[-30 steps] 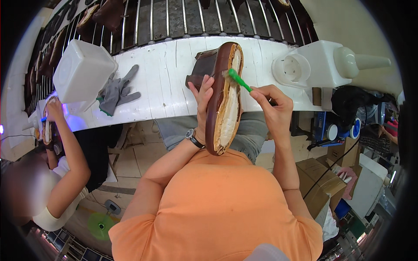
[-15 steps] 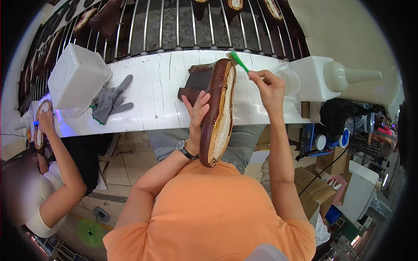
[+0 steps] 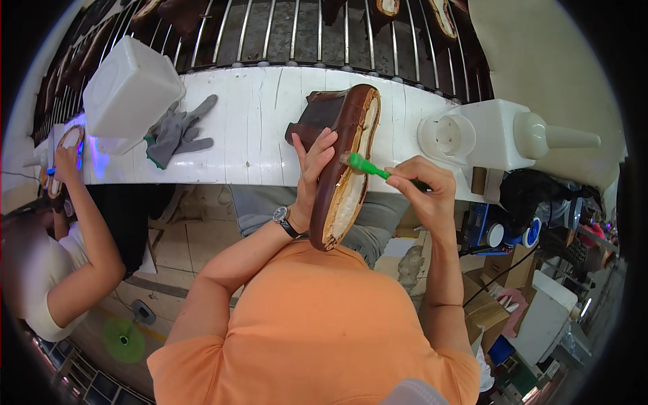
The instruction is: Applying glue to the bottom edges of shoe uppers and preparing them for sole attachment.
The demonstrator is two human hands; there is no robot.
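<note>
A brown leather boot lies on its side, its sole turned up and to the right, its toe end toward my body. The underside shows a pale, whitish middle with a tan rim. My left hand grips the boot from its left side, thumb out of sight, a watch on the wrist. In my right hand is a small green-handled brush, held between thumb and fingers. Its bristles meet the sole's edge about midway along. The boot's dark shaft rests on the white bench.
A white jug-like container and a grey glove lie left on the bench. To the right are a white cup and a white bottle with a spout. A metal roller rack with more boots runs behind. A co-worker sits left.
My right hand has brought the brush down and toward me, from the far end of the boot to about the sole's middle. The left hand still holds the boot. The view has shifted slightly.
</note>
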